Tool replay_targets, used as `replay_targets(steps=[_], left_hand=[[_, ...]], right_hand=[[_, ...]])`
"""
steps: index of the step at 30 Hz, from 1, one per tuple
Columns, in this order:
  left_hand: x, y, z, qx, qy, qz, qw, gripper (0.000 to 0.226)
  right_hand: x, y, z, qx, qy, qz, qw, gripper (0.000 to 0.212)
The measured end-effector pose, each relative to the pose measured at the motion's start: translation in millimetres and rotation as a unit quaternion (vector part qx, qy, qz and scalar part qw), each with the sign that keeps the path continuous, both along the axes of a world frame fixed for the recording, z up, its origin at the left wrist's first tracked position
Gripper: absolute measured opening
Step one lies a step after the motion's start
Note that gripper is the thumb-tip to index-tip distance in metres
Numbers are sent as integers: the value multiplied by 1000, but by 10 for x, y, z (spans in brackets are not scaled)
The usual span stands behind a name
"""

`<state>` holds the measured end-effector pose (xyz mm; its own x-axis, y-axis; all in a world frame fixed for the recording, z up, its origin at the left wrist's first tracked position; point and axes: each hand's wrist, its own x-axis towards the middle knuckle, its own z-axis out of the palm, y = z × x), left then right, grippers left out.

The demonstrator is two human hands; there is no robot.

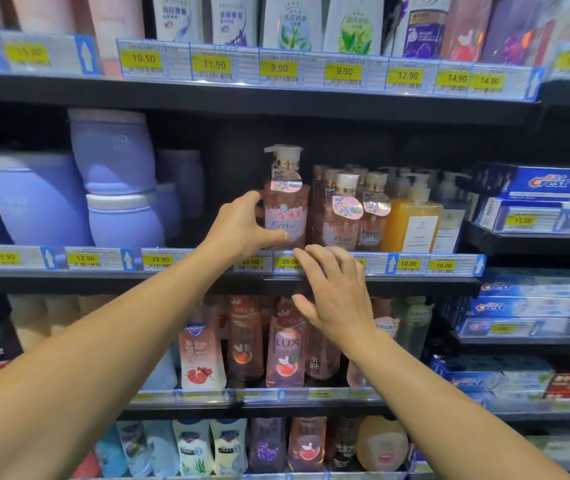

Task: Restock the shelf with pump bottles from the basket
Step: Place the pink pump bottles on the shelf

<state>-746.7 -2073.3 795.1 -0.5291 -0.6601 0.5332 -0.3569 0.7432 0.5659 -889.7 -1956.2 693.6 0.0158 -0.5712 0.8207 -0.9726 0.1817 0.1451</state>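
Head view: the left hand (242, 226) curls its fingers (273, 236) round a pink Kirstie pump bottle (286, 202) standing at the shelf's (207, 277) front edge; the right hand (337, 296), fingers spread, hovers just below, holding nothing.

Glossy clear-plastic pink pump bottle (287, 209), matt dark shelf (207, 280), shiny paper price tags (288, 262)

Dark shelf (415, 284) carries pink pump bottles (342, 216).
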Motion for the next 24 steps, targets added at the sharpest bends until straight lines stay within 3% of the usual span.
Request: replay_targets(steps=[18,20,24], left_hand=[[-87,35,40,16,-35,40,998,65],[-57,64,32,-24,-12,63,998,78],[15,123,9,-204,22,76,976,88]], right_hand=[[60,37,19,11,-26,-7,1000,73],[59,41,23,10,-24,-8,1000,74],[59,42,20,5,-23,-8,1000,73]])
